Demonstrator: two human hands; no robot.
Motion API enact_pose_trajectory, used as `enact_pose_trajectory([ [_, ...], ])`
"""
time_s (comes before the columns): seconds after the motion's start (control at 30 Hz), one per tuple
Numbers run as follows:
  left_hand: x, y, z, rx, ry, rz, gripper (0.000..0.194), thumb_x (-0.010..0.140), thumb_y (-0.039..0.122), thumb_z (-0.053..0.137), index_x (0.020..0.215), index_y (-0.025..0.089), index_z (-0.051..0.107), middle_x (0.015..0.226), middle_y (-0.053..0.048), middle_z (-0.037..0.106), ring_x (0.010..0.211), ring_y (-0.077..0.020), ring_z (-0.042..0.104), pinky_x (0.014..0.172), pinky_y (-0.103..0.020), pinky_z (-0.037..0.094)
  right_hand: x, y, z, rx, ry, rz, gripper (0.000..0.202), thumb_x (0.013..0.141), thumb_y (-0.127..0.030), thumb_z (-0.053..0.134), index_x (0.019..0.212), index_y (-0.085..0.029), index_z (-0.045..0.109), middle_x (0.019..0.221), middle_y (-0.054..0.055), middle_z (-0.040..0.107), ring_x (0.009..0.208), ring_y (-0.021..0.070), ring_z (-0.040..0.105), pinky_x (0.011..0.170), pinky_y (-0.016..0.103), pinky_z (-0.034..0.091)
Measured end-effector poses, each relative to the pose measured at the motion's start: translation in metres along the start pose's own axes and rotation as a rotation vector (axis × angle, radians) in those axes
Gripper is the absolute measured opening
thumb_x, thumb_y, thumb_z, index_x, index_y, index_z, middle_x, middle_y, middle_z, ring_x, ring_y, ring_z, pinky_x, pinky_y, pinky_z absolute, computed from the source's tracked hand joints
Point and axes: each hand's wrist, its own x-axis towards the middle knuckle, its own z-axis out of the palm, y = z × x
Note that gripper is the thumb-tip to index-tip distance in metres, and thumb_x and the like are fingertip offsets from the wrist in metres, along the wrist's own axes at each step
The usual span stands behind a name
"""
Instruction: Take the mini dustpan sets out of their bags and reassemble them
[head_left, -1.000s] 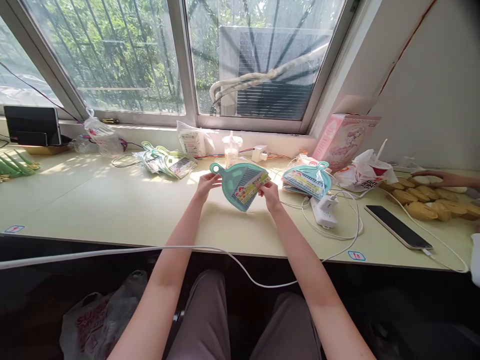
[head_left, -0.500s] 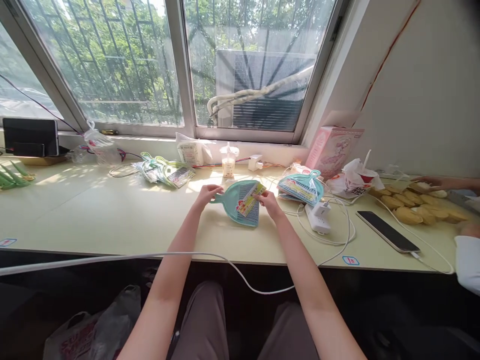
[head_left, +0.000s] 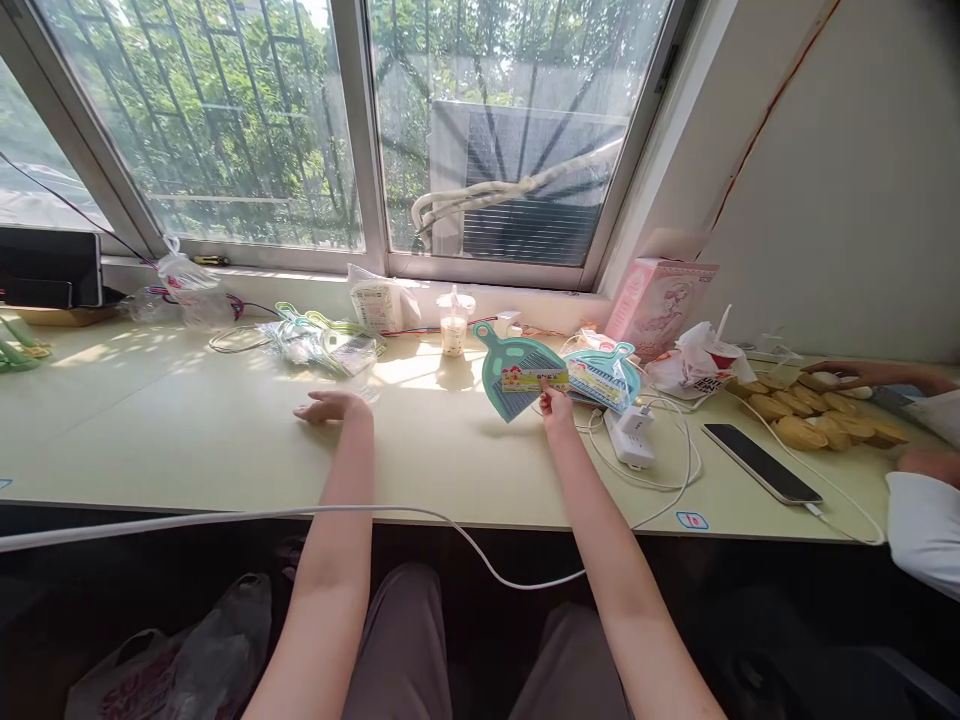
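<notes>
A teal toy-sized dustpan with a grey bristled or ribbed insert and a yellow printed label is gripped at its lower right edge by my right hand. Its looped handle points up and to the left, and it is held above the table. My left hand is away to the left over the table, fingers stretched out, holding nothing. Beyond that hand lies a pile of green dustpans in clear plastic wrapping. Just right of the held dustpan, a stack of similar teal dustpans rests on the table.
A drink cup stands near the window. Right of me are a white power strip with cables, a phone and a pink box. Another person's hand is by several tan pieces. A white cable crosses before me.
My left hand has let go of the dustpan's handle and moved left. My right hand has swung the dustpan right and up, its handle turning upward, close to the teal stack.
</notes>
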Motion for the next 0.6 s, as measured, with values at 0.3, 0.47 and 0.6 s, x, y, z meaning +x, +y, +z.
enact_pose_trajectory([
  [0.3,-0.044,0.033,0.002,0.028,0.036,0.451,0.066,0.1,0.053,0.017,0.155,0.018,0.012,0.16,-0.018,0.025,0.154,-0.0257,0.012,0.124,-0.05,0.01,-0.002,0.001,0.005,-0.025,-0.052,-0.069,0.032,0.07,-0.027,0.077,0.069,-0.022,0.046,0.061,-0.008,0.05,0.042,0.0028,0.036,0.036,0.016,0.036],
  [0.47,-0.107,0.009,0.037,-0.148,-1.17,0.25,0.089,0.085,0.077,0.042,0.154,0.023,0.025,0.138,-0.015,0.058,0.117,-0.0292,0.062,0.099,-0.046,0.049,-0.019,0.006,0.016,-0.084,-0.284,-0.057,0.023,0.068,-0.029,0.078,0.076,-0.022,0.057,0.073,-0.003,0.06,0.047,0.0049,0.039,0.039,0.019,0.038],
  [0.6,-0.143,-0.01,0.052,-0.082,-1.425,-0.03,0.088,0.083,0.083,0.031,0.137,0.018,0.054,0.12,-0.015,0.069,0.102,-0.0294,0.068,0.076,-0.038,0.056,-0.024,0.013,0.021,-0.21,-0.38,-0.009,0.03,0.064,-0.036,0.081,0.08,-0.021,0.061,0.079,0.0,0.064,0.054,0.0073,0.047,0.043,0.02,0.039],
])
